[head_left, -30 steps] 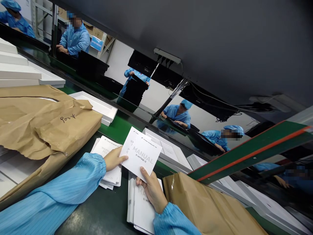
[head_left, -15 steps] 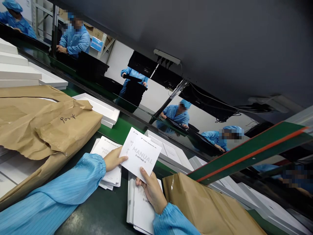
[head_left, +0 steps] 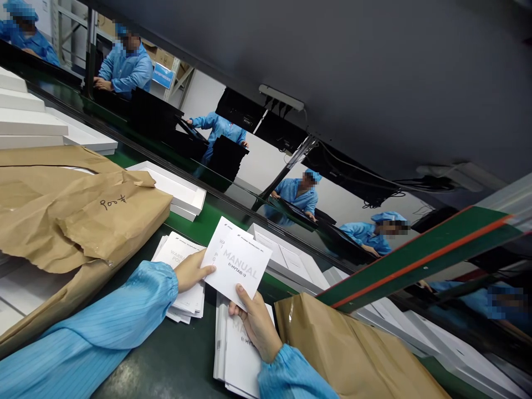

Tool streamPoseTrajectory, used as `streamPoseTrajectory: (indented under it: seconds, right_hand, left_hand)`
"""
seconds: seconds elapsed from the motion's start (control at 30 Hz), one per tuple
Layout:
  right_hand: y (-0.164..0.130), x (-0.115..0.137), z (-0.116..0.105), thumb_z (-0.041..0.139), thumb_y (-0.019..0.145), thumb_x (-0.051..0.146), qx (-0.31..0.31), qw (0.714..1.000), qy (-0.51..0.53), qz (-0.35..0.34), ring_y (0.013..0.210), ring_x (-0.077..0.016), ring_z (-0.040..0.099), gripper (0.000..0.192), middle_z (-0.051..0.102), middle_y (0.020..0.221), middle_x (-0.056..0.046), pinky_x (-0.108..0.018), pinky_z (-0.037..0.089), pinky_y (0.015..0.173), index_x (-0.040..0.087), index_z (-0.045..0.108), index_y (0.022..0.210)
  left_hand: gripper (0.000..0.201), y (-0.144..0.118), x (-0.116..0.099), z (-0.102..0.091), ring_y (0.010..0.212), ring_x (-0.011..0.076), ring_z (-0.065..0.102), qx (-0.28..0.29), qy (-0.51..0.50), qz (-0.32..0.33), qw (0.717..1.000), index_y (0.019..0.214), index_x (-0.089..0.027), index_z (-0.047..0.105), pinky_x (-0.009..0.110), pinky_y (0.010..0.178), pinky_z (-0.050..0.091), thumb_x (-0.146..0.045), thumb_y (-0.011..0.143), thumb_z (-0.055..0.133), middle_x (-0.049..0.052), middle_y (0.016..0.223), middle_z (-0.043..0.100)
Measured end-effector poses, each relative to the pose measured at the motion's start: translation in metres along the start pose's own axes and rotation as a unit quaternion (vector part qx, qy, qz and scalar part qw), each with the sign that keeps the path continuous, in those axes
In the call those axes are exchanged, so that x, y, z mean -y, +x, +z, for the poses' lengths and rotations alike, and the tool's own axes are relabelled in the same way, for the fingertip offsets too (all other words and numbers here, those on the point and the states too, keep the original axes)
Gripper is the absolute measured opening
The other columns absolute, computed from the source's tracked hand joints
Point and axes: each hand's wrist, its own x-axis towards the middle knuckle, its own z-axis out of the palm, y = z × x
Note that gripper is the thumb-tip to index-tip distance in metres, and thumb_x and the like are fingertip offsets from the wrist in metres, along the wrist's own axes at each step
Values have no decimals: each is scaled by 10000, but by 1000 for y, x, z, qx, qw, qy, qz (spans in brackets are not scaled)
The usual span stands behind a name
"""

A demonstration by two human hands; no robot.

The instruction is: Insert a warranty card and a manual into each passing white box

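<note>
Both my hands hold a white booklet printed MANUAL (head_left: 239, 267), with a second white card fanned behind it. My left hand (head_left: 190, 271) pinches the booklet's left edge. My right hand (head_left: 254, 322) grips its lower edge with the thumb on top. Under my left hand lies a stack of white warranty cards (head_left: 179, 260). Beneath my right hand sits a stack of manuals (head_left: 236, 352). Both piles rest on the dark green bench (head_left: 174, 360).
Torn brown wrapping paper (head_left: 78, 216) covers white sheets at the left, and another brown paper bundle (head_left: 353, 349) lies at the right. Open white boxes (head_left: 174, 191) ride the green conveyor (head_left: 199, 221) beyond. Several people in blue coats work across the line.
My hands and the booklet have stayed nearly still. The white box on the conveyor has drifted slightly right, and a person across the line has moved an arm.
</note>
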Motion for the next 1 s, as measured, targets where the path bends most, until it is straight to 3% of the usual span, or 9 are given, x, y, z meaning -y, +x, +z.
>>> streamPoseTrajectory:
  seconds: [1.0]
  right_hand:
    - [-2,4,4,541,658,447,-5,1000,4,-1,378,-104,418,381,507,400,8,-222,319,420,113,516,841]
  left_hand:
    - [354,0,1,0,958,202,465,-10,6,10,1000,1029,-162,459,329,842,346,-265,691,463,62,1037,536]
